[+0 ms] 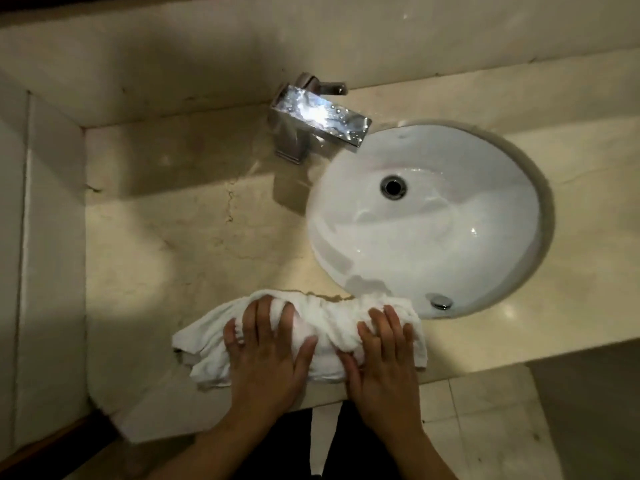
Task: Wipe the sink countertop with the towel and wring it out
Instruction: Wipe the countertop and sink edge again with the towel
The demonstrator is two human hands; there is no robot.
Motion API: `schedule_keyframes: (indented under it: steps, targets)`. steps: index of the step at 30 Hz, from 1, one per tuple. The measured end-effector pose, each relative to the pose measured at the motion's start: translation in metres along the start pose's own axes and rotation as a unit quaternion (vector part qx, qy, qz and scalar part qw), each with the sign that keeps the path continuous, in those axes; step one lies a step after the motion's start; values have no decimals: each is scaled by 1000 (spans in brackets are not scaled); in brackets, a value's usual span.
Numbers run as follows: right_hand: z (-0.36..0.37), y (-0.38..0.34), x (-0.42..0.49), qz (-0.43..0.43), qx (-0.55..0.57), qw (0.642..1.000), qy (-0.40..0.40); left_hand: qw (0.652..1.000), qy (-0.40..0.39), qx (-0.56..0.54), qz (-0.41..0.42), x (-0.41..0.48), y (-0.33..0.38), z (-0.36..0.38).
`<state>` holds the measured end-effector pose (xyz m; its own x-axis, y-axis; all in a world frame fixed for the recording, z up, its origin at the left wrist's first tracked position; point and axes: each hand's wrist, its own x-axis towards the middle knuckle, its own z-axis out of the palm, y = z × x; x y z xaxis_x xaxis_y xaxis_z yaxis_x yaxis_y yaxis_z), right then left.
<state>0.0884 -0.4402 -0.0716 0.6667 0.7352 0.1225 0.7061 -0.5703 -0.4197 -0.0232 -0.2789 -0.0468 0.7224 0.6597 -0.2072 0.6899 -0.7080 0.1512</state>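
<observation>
A white towel [322,323] lies bunched on the beige marble countertop [194,237], along its front edge, just below the white oval sink basin [426,216]. My left hand [266,355] presses down on the towel's left part with spread fingers. My right hand [384,355] presses on its right part, close to the basin's rim. Both hands lie flat on the cloth, fingers fairly straight. The towel's right end reaches the basin edge.
A chrome faucet [322,116] stands behind the basin at its left. The basin has a drain [393,187] and an overflow fitting [439,301]. A marble backsplash and a side wall close off the back and left. Tiled floor shows at lower right.
</observation>
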Motion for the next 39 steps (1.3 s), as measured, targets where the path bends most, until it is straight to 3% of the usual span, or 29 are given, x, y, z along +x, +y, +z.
schedule_keyframes:
  steps: [9,16,22,25,30,33,39]
  targets:
    - [-43,77,6,18,-44,999,-8,991,-41,31,128,5,8,-3]
    - [-45,108,24,-30,-104,994,25,988,17,-1,152,24,33,6]
    - [-95,186,115,-59,-70,992,85,974,117,-75,177,122,126,-15]
    - [-138,231,217,-55,-79,990,106,966,197,-98,133,195,189,-33]
    - [-163,274,371,-138,-90,982,95,962,255,-77,52,306,235,-54]
    - [-132,273,428,-175,-107,971,122,969,243,-32,-4,351,224,-63]
    - [-55,253,435,-208,-103,970,72,972,196,2,-129,362,184,-39]
